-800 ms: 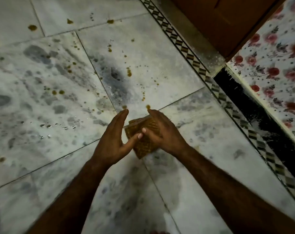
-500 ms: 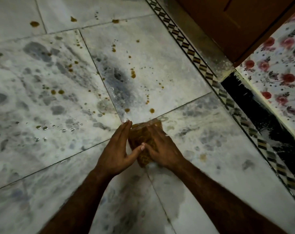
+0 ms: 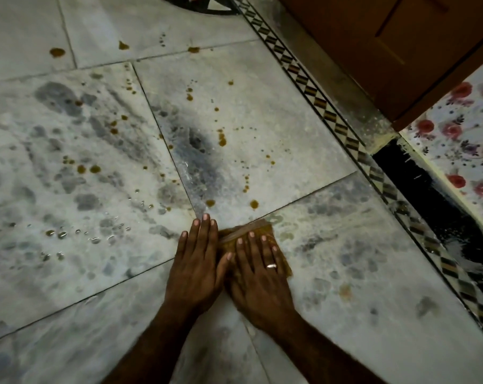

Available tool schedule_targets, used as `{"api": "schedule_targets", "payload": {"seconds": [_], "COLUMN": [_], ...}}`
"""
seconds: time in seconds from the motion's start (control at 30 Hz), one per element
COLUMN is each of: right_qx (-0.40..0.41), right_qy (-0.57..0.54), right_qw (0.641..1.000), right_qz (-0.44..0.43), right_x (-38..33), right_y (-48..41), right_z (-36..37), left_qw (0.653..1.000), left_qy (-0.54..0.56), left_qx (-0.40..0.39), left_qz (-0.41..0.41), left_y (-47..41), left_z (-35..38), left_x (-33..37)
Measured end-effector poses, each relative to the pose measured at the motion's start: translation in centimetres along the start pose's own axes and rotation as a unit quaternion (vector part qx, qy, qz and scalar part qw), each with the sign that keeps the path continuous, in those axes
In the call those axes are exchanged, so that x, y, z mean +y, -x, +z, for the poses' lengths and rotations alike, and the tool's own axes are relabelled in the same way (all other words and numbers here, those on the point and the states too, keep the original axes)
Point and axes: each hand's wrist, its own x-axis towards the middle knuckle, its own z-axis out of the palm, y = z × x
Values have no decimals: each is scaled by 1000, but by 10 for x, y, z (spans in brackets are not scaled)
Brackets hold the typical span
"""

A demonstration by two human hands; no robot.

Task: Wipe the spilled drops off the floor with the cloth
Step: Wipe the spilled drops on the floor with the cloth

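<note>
Pressing flat on the floor [image 3: 331, 273], the brown cloth [image 3: 258, 231] lies under the right hand [image 3: 262, 275], right where two floor tiles meet. Only its far edge and right side peek out past the fingers. The right hand is spread open with its palm down on the cloth, and it wears a ring [image 3: 271, 265]. The left hand [image 3: 197, 268] is spread flat too. It sits just beside the right hand, mostly on bare floor, with its thumb touching the cloth's left edge. Neither hand pinches anything; both just push down.

I think the wiping is only getting started. Most brown drops [image 3: 222, 139] are still there. The closest ones, two brown spots [image 3: 254, 204], sit just past the cloth on the next tile. So the next move should be a push forward, keeping the cloth pressed down so it soaks them up. After that come many more drops, scattered toward the far edge of the floor and off to the left.

Some clear water beads [image 3: 95, 239] shine on the tile to the left of the hands. They need wiping too, and could be slippery.

On the right runs a patterned border strip [image 3: 342, 126]. Beyond it stand a brown wooden door [image 3: 387, 51] and a flowery cloth [image 3: 461, 139]. Nothing blocks the way to the drops.
</note>
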Motion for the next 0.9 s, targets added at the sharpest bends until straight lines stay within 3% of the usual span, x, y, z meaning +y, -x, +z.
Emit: {"api": "schedule_targets", "payload": {"seconds": [0.3, 0.43, 0.6, 0.7, 0.8, 0.9], "right_qx": [90, 89, 71, 95, 104, 91], "right_qy": [20, 27, 48, 39, 31, 34], "right_qw": [985, 994, 992, 995, 991, 995], "right_qz": [146, 56, -96, -16, 75, 0], "right_x": [38, 16, 49, 74, 54, 27], "right_y": [-76, -111, -54, -57, -107, -124], "right_z": [-14, -13, 2, -7, -21, -19], "left_qw": [998, 998, 997, 997, 997, 997], "left_qy": [-56, -58, -59, -59, -59, -64], "left_qx": [-6, -10, 1, -4, -4, 2], "left_qz": [7, -35, -44, -43, -45, -42], "left_y": [14, 16, 23, 24, 23, 24], "left_z": [28, 26, 23, 24, 26, 27], "left_x": [-15, -12, -18, -20, -20, -21]}}
